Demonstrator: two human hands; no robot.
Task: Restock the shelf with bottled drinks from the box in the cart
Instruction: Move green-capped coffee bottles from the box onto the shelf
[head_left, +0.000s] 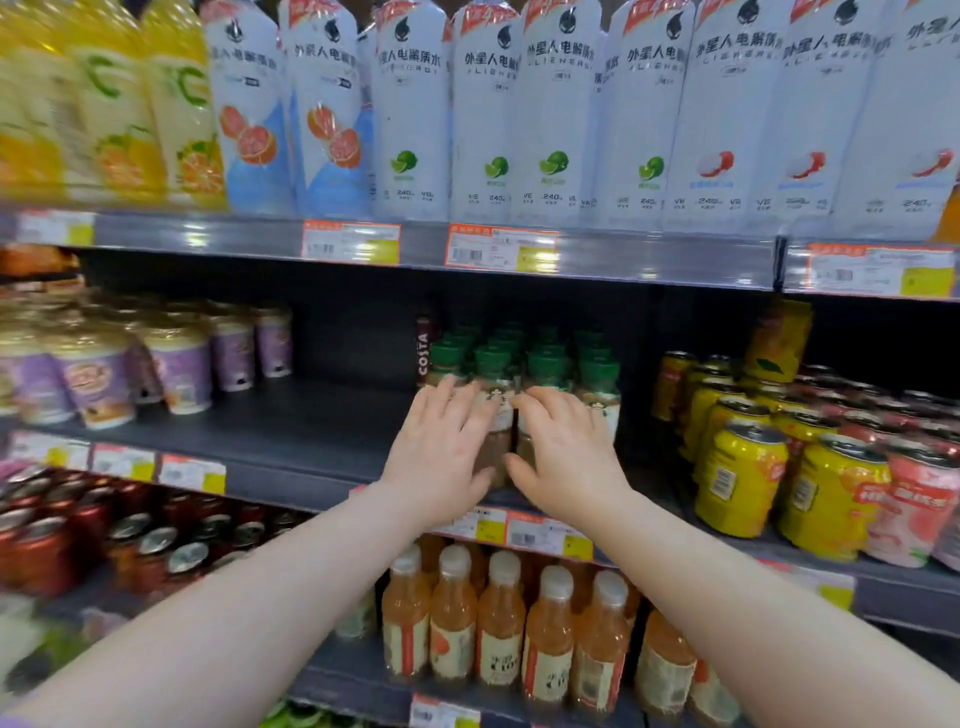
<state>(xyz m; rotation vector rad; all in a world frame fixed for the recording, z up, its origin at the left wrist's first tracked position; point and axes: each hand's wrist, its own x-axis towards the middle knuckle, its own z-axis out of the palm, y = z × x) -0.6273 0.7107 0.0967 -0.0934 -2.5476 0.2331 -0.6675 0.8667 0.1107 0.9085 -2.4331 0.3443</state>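
Green-capped bottles (597, 384) half hidden behind both hands — left (441, 457), right (566, 457) — fingers spread against them, grip unclear.

Hands (441, 457): two
Orange-drink bottles with white caps (501, 623), front row: about six
Purple cups (179, 364): at least five
Shelf levels (311, 431): four

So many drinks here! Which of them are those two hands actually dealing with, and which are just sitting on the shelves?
In the job:
- left hand and right hand, on the front bottles
- green-capped brown coffee bottles
- dark middle shelf

Just sitting there:
- yellow drink cans
- purple cups with gold lids
- tall white electrolyte-water bottles
- white-capped orange juice bottles
- red cans
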